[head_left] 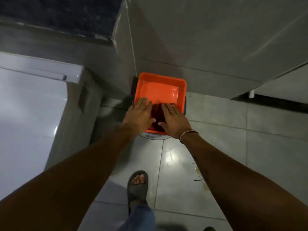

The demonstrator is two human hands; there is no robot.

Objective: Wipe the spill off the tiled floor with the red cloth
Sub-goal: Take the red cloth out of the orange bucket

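Observation:
A dark red cloth [157,116] lies in the near part of an orange square tub [160,87] that rests on a round grey stand. My left hand [139,114] is spread flat over the tub's near left corner, fingers apart, touching the cloth's left edge. My right hand [175,120] lies flat on the cloth's right side, fingers apart. Neither hand grips the cloth. A yellowish spill [199,174] with dark streaks shows on the pale tiled floor [225,127] beside my right forearm, partly hidden by it.
A white appliance [30,114] stands at the left. A grey cabinet [208,47] rises behind the tub, with a dark gap under it at the right. My foot in a dark sandal [137,182] stands on the tiles below the tub.

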